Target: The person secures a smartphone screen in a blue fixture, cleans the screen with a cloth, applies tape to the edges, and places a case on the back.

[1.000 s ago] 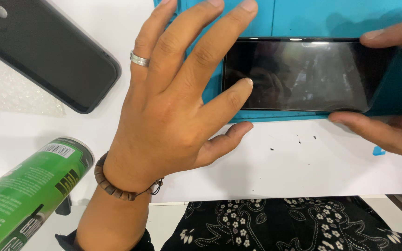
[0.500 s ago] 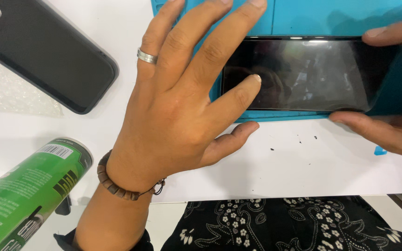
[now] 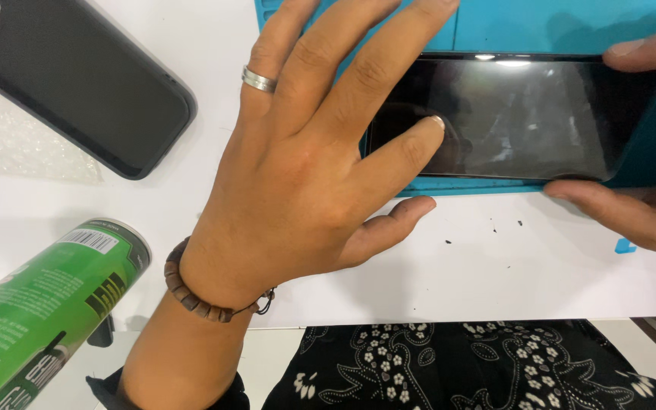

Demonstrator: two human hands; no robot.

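1. The white worktop carries a teal mat.
2. A black phone lies flat on the mat.
3. The left hand, grip spread apart, presses a fingertip on the screen.
4. The right hand has its grip clamped on the phone's edges.
5. A green can lies near the wrist.

A dark screen lies flat on the blue mat, long and shiny. A green can at the bottom left has a white label with black stripes.
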